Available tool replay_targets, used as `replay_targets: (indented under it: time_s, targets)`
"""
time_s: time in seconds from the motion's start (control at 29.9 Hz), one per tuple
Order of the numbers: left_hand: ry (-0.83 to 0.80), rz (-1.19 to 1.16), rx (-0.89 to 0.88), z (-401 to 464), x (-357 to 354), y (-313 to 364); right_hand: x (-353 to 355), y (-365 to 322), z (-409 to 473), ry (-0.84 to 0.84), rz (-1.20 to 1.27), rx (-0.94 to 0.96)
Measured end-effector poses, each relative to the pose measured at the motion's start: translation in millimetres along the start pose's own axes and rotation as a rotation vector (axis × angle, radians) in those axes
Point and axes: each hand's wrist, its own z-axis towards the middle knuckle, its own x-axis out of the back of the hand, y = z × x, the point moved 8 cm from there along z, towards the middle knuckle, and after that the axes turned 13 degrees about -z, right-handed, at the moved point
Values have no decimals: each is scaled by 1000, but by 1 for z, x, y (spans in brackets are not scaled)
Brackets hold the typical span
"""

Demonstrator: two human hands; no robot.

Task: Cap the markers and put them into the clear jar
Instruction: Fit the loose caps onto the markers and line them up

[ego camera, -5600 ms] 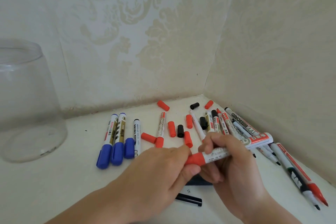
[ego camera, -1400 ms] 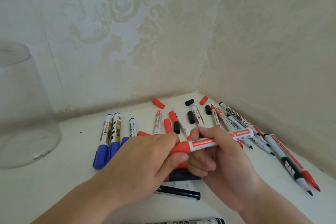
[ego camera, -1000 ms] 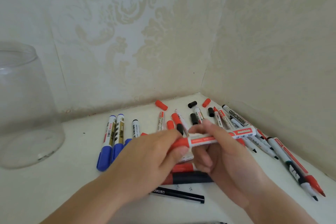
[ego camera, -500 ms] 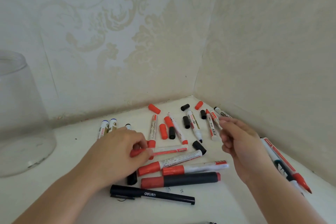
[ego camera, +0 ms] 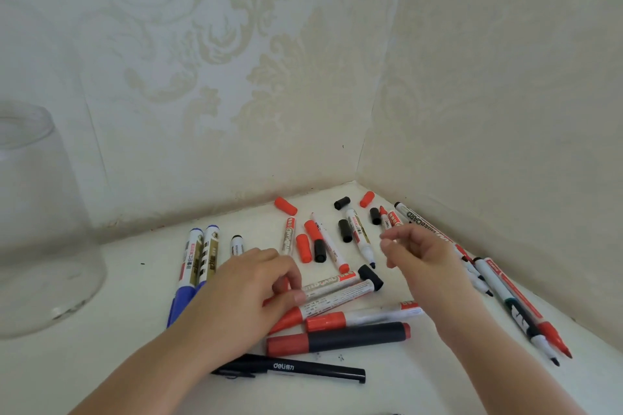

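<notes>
Head cam: red-capped white marker (ego camera: 332, 285) pinched by left hand (ego camera: 249, 293); right hand (ego camera: 421, 256) hovers loosely curled, empty.

**Camera set-up: 1 view, head-worn**

Head cam, wide-angle, looks fwd and down into a room corner where two wallpapered walls (ego camera: 269, 77) meet over a white surface (ego camera: 101, 364). Close range: both forearms enter from bottom edge, left hand (ego camera: 249, 293) and right hand (ego camera: 424, 256) sit mid-frame. Clear jar (ego camera: 37, 219) cut by left edge; scattered markers (ego camera: 337, 337) fill centre to right. Edges bend, esp. the wall corner. No 2nd view, so no shared area.
</notes>
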Motion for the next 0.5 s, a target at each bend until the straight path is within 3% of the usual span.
replay_targets:
  time_s: [0.2, 0.33, 0.5]
  targets:
    - [57, 1, -77, 0, 2, 6, -31, -30, 18, -82, -568, 250]
    - [112, -3, -73, 1, 10, 2, -56, -42, 43, -105, -892, 290]
    - [159, 13, -20, 1, 17, -8, -76, -34, 61, -201, -928, 186]
